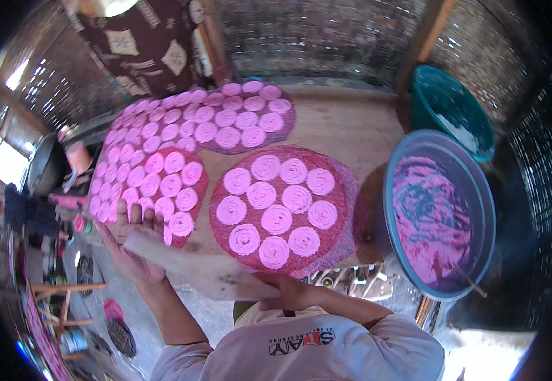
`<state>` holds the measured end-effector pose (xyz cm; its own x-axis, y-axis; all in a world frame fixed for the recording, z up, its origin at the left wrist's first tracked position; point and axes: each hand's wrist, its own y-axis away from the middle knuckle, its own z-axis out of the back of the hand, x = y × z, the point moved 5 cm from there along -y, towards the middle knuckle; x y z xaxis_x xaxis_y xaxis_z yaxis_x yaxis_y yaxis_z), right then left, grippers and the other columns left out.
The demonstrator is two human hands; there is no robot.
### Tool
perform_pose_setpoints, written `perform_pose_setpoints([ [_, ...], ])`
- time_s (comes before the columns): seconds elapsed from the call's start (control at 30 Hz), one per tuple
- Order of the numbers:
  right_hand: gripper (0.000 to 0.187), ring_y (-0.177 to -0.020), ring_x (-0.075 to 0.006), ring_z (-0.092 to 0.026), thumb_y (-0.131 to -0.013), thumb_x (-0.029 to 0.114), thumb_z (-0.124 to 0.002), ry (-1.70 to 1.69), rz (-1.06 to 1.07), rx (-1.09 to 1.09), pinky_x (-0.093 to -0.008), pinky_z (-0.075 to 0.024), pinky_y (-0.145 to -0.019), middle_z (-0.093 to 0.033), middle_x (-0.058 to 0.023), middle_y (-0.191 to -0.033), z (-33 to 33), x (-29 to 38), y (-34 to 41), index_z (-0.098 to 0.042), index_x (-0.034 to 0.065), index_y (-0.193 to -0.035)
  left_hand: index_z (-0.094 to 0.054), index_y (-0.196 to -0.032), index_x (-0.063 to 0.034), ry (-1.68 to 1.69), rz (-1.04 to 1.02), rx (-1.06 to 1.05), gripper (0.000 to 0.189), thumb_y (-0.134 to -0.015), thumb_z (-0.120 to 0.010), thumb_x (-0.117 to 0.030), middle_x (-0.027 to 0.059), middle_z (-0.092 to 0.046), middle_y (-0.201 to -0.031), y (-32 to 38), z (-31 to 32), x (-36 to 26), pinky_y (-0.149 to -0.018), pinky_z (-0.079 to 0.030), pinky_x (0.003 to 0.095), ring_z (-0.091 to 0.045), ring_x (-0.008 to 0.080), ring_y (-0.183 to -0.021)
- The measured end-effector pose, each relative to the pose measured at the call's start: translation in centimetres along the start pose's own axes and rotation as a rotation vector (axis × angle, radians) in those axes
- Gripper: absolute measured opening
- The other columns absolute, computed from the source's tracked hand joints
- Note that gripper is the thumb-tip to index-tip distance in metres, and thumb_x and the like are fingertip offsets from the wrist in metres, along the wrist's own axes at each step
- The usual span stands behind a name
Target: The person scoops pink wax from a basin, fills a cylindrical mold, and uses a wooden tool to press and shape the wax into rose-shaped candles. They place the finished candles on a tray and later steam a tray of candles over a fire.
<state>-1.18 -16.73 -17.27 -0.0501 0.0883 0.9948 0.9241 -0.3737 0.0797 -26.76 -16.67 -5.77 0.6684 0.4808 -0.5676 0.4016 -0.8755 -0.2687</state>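
Observation:
A long pale, blurred thing (204,274), possibly a plastic bag, stretches between my hands; my right hand (287,291) grips its wide end near my shirt. Its narrow end lies over the palm of my left hand (138,245), whose fingers are spread and which is palm up. Ahead on the wooden table, a round red mat (218,205) carries many pink piped swirls (276,219). Two more red mats, at the left (202,190) and back (287,131), hold many more swirls, closely set.
At the right, a grey-blue basin (487,209) holds pink paste (428,247) and a stick (471,283). Behind it leans a green basin (418,105) with a white remainder. A patterned dark cloth (152,47) hangs at the back left. A wooden stool (66,305) stands on the floor, lower left.

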Motion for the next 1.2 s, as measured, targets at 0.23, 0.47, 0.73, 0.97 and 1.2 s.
perform_pose_setpoints([
  [0.23, 0.058, -0.099, -0.0257, -0.063, -0.079, 0.017, -0.076, 0.299, 0.010, -0.809, -0.0358, -0.0491, -0.085, -0.065, -0.0143, -0.111, 14.2, 1.8, 3.4, -0.050, 0.0001, -0.129, -0.054, -0.109, -0.0089, -0.537, -0.321, -0.411, 0.021, -0.098, -0.056, -0.026, 0.0053, -0.060, -0.103, 8.4, 2.4, -5.3, -0.084, -0.049, 0.0322, -0.060, 0.0165, -0.091],
  [0.47, 0.069, -0.098, -0.0482, -0.059, -0.081, 0.030, -0.073, 0.915, -0.190, -1.432, -0.0507, -0.0465, -0.085, -0.060, -0.0325, -0.105, 27.9, -2.9, 2.7, -0.041, -0.0038, -0.133, -0.059, -0.097, -0.0079, -0.739, -0.310, -0.576, 0.013, -0.097, -0.059, -0.021, 0.0028, -0.063, -0.090, 13.7, 3.8, -7.1, -0.078, -0.048, 0.0265, -0.060, 0.0117, -0.082],
  [0.73, 0.045, -0.093, -0.0458, -0.058, -0.082, 0.010, -0.068, 1.193, 0.180, -1.591, -0.0505, -0.0453, -0.082, -0.058, -0.0287, -0.103, 27.1, -1.4, 3.9, -0.048, -0.0047, -0.120, -0.063, -0.102, -0.0038, -0.736, -0.255, -0.519, 0.017, -0.096, -0.059, -0.020, 0.0047, -0.066, -0.090, 17.7, 5.3, -7.2, -0.077, -0.048, 0.0259, -0.061, 0.0120, -0.082],
  [0.97, 0.015, -0.081, -0.0295, -0.060, -0.093, 0.013, -0.052, 0.596, 0.411, -0.839, -0.0408, -0.0458, -0.073, -0.062, -0.0153, -0.088, 2.0, -0.7, -0.9, -0.055, -0.0002, -0.100, -0.056, -0.077, -0.0037, -0.996, -0.084, -0.593, 0.026, -0.097, -0.057, -0.019, 0.0066, -0.061, -0.068, 27.4, 8.1, -4.7, -0.068, -0.048, 0.0263, -0.060, 0.0130, -0.070],
  [1.2, 0.028, -0.067, -0.0240, -0.065, -0.098, 0.024, -0.051, 0.400, -0.150, -0.193, -0.0378, -0.0478, -0.059, -0.061, -0.0175, -0.074, -20.4, -7.3, -0.7, -0.058, -0.0004, -0.086, -0.052, -0.078, -0.0060, -0.784, 0.211, -0.662, 0.033, -0.101, -0.049, -0.030, 0.0040, -0.053, -0.063, 36.4, 10.2, -4.2, -0.070, -0.049, 0.0303, -0.056, 0.0132, -0.062],
])
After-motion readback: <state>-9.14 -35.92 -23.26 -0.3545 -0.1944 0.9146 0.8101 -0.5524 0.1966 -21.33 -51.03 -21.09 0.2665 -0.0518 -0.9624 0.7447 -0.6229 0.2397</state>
